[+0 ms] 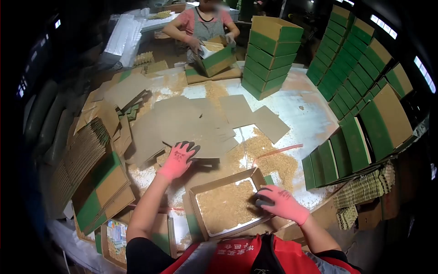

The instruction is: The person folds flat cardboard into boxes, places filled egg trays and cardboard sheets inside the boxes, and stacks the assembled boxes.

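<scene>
My left hand, in a pink glove with dark fingertips, reaches forward with its fingers spread. It lies over the near edge of loose flat cardboard sheets. In front of my body sits an open cardboard box with a white lining, its bottom covered by tan wood shavings. My right hand, gloved alike, curls its fingers over the box's right wall, fingertips on the inside. Whatever its thumb presses against is hard to make out.
Green-and-tan boxes are stacked at the back, with more rows on the right. Folded cardboard leans at left. Beside the right edge hang egg-tray-like pads. Across the table, another person handles a box.
</scene>
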Action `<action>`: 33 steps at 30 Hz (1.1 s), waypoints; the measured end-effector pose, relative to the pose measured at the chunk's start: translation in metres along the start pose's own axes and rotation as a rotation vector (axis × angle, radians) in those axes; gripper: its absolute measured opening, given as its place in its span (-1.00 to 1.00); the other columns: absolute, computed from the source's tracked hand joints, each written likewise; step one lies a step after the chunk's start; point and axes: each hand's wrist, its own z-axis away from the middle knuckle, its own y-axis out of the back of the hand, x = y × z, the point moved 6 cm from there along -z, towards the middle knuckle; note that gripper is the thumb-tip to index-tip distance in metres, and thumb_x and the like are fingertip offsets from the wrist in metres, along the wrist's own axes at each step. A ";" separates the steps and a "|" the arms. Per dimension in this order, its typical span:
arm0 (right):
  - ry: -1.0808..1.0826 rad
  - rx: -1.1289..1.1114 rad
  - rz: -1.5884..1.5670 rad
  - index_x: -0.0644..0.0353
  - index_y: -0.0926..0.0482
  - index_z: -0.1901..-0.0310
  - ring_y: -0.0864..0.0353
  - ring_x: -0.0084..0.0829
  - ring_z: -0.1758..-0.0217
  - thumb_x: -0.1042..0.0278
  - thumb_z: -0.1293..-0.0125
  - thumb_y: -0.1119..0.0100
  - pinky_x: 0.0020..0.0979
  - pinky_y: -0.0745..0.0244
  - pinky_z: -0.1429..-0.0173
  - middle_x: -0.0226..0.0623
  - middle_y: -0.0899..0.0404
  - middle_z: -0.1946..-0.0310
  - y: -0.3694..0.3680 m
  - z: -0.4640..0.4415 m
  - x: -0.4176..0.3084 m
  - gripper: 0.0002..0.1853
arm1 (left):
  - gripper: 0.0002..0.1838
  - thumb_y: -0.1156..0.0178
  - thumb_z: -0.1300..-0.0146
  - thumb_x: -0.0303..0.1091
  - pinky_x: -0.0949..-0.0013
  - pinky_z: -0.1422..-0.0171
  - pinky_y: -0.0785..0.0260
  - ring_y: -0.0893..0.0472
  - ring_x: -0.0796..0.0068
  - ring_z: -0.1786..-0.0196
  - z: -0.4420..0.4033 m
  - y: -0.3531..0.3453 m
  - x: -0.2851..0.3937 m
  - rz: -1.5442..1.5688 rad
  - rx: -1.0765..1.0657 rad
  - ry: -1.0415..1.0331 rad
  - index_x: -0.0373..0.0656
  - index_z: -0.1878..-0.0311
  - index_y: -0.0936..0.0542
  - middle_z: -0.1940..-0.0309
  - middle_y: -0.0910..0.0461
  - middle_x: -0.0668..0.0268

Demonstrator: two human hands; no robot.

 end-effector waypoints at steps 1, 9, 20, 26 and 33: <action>0.007 0.065 -0.019 0.10 -0.52 -0.04 -0.51 -0.12 -0.10 0.23 -0.23 -0.26 -0.24 -0.45 -0.18 -0.21 -0.49 -0.02 0.009 0.001 0.009 -0.64 | -0.48 -0.26 -0.10 -0.40 0.08 -0.39 -0.19 -0.37 0.09 -0.28 0.014 0.025 0.010 0.063 0.158 0.000 -0.02 -0.21 -0.51 -0.22 -0.44 0.17; 0.090 0.593 -0.258 0.26 -0.55 0.02 -0.59 -0.20 -0.04 0.60 -0.17 -0.22 -0.34 -0.47 -0.14 -0.15 -0.55 0.04 0.087 -0.007 0.023 -0.69 | -0.60 -0.23 0.16 -0.64 0.13 -0.23 -0.36 -0.50 0.17 -0.09 0.099 0.136 0.134 0.416 0.668 0.080 -0.07 0.16 -0.62 0.03 -0.58 0.25; 0.578 -0.201 0.664 0.01 -0.63 0.13 -0.55 -0.25 0.03 0.18 -0.22 -0.16 -0.22 -0.42 -0.03 -0.23 -0.55 0.04 -0.050 -0.018 0.025 -0.77 | -0.86 -0.23 -0.07 -0.33 0.27 -0.10 -0.40 -0.58 0.27 0.11 0.105 -0.052 0.170 -0.152 -0.251 -0.244 -0.13 0.29 -0.58 0.30 -0.59 0.27; 0.589 -0.374 0.748 0.02 -0.53 -0.06 -0.52 -0.20 -0.03 0.14 -0.12 -0.25 -0.16 -0.41 -0.03 -0.22 -0.49 -0.06 -0.082 -0.013 0.012 -0.56 | -0.81 -0.27 -0.07 -0.30 0.27 -0.17 -0.37 -0.57 0.29 -0.04 0.124 -0.041 0.193 -0.377 -0.609 -0.193 -0.12 0.24 -0.67 0.21 -0.65 0.33; 0.506 -0.356 0.859 0.00 -0.61 0.01 -0.54 -0.15 0.00 0.28 -0.21 -0.10 -0.04 -0.46 -0.08 -0.22 -0.55 0.05 -0.129 -0.020 0.033 -0.69 | -0.51 -0.26 -0.18 -0.24 0.11 -0.49 -0.14 -0.40 0.17 -0.34 0.157 0.079 0.182 0.092 0.027 0.290 -0.14 -0.19 -0.50 -0.24 -0.48 0.15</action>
